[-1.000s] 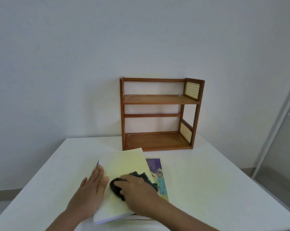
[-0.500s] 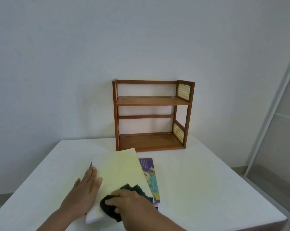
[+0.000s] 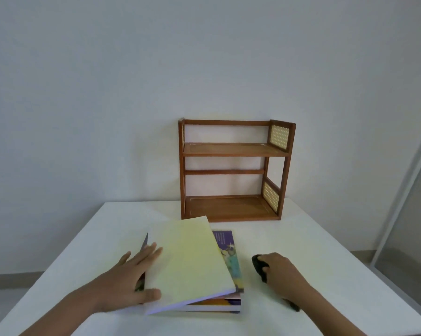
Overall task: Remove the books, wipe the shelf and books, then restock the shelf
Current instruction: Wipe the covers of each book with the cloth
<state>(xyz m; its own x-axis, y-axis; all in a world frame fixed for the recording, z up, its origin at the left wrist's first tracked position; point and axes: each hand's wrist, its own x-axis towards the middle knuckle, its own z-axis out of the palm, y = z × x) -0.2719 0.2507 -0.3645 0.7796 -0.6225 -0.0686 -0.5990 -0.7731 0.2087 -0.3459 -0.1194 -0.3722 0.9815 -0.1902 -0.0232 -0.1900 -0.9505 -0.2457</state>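
Note:
A pale yellow book [image 3: 190, 260] lies on top of a stack of books on the white table [image 3: 313, 251], over a purple illustrated book [image 3: 228, 253]. My left hand [image 3: 129, 280] grips the yellow book's left edge, thumb at its near corner, and that edge is tilted up. My right hand [image 3: 279, 272] rests on the table to the right of the stack, closed over a dark cloth [image 3: 259, 265]. The brown wooden two-tier shelf [image 3: 233, 209] stands bare at the back of the table against the wall.
A white wall lies behind the table. A glass panel with a pale frame [image 3: 408, 180] stands to the right. The table's right edge runs close to my right forearm.
My right hand has slid the cloth off the yellow book onto the table at the right. My left hand now clasps the book's left edge and lifts it slightly.

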